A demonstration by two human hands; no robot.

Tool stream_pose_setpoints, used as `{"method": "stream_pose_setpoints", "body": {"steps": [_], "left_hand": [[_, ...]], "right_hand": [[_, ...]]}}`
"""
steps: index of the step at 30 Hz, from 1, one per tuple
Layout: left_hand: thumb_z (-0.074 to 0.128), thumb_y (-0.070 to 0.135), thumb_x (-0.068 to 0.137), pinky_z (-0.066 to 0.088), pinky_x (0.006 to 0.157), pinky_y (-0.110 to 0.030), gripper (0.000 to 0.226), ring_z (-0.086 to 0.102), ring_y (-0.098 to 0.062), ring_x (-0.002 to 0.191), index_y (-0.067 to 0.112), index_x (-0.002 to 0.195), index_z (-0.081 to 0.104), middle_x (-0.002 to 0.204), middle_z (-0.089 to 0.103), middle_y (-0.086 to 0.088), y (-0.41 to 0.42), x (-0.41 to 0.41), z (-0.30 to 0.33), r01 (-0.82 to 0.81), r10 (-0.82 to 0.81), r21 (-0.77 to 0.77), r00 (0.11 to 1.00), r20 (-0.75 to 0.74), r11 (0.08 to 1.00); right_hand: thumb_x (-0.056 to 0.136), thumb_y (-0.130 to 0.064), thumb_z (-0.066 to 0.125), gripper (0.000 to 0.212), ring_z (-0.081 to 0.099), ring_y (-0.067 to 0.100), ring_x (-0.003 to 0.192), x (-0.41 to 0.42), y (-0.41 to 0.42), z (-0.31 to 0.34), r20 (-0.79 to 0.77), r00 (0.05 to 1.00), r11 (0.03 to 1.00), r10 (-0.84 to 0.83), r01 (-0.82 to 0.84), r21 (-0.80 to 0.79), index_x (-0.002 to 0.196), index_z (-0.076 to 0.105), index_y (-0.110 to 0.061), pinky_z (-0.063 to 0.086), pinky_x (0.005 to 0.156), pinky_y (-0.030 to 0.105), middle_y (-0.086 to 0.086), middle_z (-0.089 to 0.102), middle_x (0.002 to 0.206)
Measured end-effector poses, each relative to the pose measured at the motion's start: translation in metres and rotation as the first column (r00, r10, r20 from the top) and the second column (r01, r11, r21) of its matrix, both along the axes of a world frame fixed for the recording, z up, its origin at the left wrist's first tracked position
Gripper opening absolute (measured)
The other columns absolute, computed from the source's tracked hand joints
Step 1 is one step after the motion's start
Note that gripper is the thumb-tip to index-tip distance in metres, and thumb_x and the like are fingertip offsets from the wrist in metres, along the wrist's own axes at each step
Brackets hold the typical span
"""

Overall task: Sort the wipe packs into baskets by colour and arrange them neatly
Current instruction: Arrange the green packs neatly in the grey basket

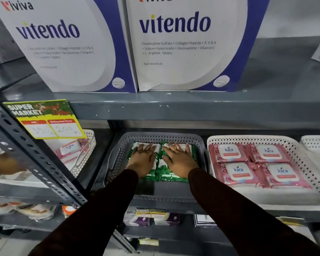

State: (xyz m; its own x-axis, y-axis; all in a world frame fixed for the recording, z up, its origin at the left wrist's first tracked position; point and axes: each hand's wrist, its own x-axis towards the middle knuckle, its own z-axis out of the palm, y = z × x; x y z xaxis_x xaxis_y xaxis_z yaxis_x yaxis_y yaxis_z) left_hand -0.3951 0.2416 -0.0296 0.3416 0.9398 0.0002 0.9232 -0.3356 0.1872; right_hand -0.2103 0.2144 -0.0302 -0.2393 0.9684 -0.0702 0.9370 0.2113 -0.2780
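Observation:
Green wipe packs [171,177] lie side by side in a grey perforated basket [161,136] on the middle shelf. My left hand [143,157] rests flat on the left packs, fingers spread, and my right hand [179,156] lies flat on the right packs. Neither hand grips anything. To the right, a white perforated basket [303,154] holds several pink Kara wipe packs [255,164] laid flat in two rows. On the left, another white basket [89,145] holds pink packs [69,150], partly hidden by a price sign.
Two big Vitendo boxes [175,45] stand on the shelf above. A yellow-green offer sign [44,119] hangs from the shelf edge at left. A slotted grey upright [35,156] slants across the left. A further white basket [317,143] sits at far right. Small boxes [151,218] fill the shelf below.

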Motion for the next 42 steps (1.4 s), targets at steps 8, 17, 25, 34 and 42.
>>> {"method": "stream_pose_setpoints", "body": {"steps": [8,17,25,34,42], "left_hand": [[0.026,0.032,0.104,0.01,0.118,-0.045,0.049,0.014,-0.029,0.146,0.021,0.152,0.026,0.16,0.022,0.002,0.003,0.002,-0.005,-0.052,0.05,-0.051,0.997,-0.052,0.997],[0.04,0.021,0.1,0.012,0.116,-0.029,0.048,0.024,-0.033,0.144,0.004,0.145,0.037,0.154,0.034,-0.015,-0.065,0.135,0.048,0.112,-0.172,0.157,0.875,0.453,0.981],[0.043,0.02,0.097,-0.015,0.111,-0.042,0.061,0.005,-0.03,0.149,0.003,0.151,0.021,0.161,0.01,-0.012,-0.087,0.27,0.021,0.233,-0.248,0.139,0.964,0.101,0.963],[0.015,0.033,0.105,0.001,0.119,-0.051,0.056,-0.013,-0.026,0.147,0.014,0.153,-0.004,0.162,-0.011,-0.003,-0.085,0.291,-0.006,0.117,-0.119,-0.094,0.993,-0.015,0.989],[0.037,0.002,0.094,0.001,0.122,-0.042,0.07,-0.004,-0.024,0.149,0.015,0.154,0.003,0.159,-0.008,-0.002,-0.118,0.296,0.015,0.086,-0.103,0.123,0.985,0.138,0.989]], "right_hand": [[0.104,-0.044,0.022,0.055,0.002,0.026,0.155,-0.008,-0.003,0.006,0.035,0.999,1.0,0.005,-0.005,0.0,0.156,0.021,-0.024,-0.008,0.118,0.061,0.005,0.013,0.168],[0.096,-0.014,0.05,0.034,0.041,0.027,0.142,0.142,-0.066,0.046,-0.403,0.896,0.866,-0.187,0.344,0.364,0.126,0.066,-0.02,0.021,0.119,0.052,0.007,0.055,0.145],[0.1,-0.035,0.046,0.046,0.013,0.024,0.154,0.311,-0.102,0.004,-0.118,0.879,0.875,-0.462,0.473,0.103,0.145,0.047,-0.033,0.01,0.124,0.051,0.0,0.024,0.164],[0.104,-0.043,0.019,0.057,-0.01,0.025,0.154,0.321,-0.097,-0.006,0.023,0.938,0.938,-0.345,0.344,0.032,0.159,0.007,-0.031,-0.003,0.123,0.052,0.002,-0.002,0.168],[0.103,-0.043,0.032,0.056,-0.003,0.026,0.155,0.328,-0.106,0.01,-0.112,0.937,0.942,-0.332,0.336,0.012,0.157,0.022,-0.029,0.003,0.124,0.051,0.003,0.007,0.168]]}}
